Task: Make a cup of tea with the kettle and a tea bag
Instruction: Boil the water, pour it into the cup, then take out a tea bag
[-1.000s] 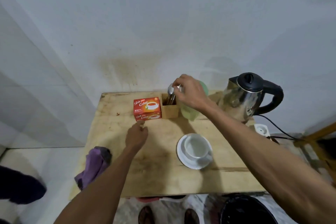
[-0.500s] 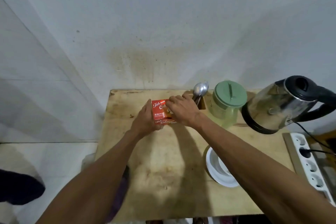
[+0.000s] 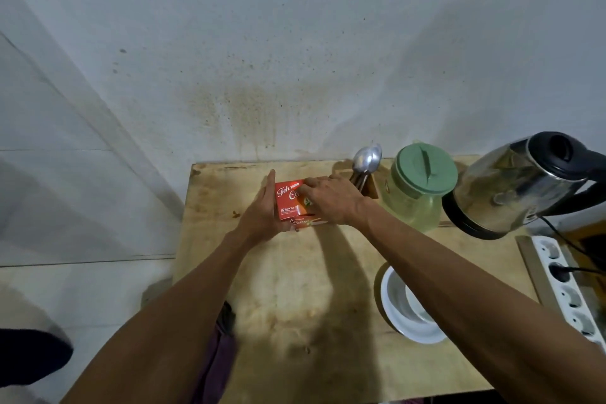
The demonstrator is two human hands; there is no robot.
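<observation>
A red tea bag box stands on the wooden table near the back wall. My left hand presses flat against the box's left side. My right hand lies over the box's top and right side, fingers curled on it. A steel kettle with a black lid and handle stands at the back right. A white cup on a white saucer sits at the front right, partly hidden under my right forearm.
A wooden holder with spoons stands right of the box, then a clear jar with a green lid. A white power strip lies at the right edge. A purple cloth hangs off the table's left front.
Both hands have closed in on the tea box: the right came over from the spoon holder, the left came forward. My view has shifted closer and to the left.
</observation>
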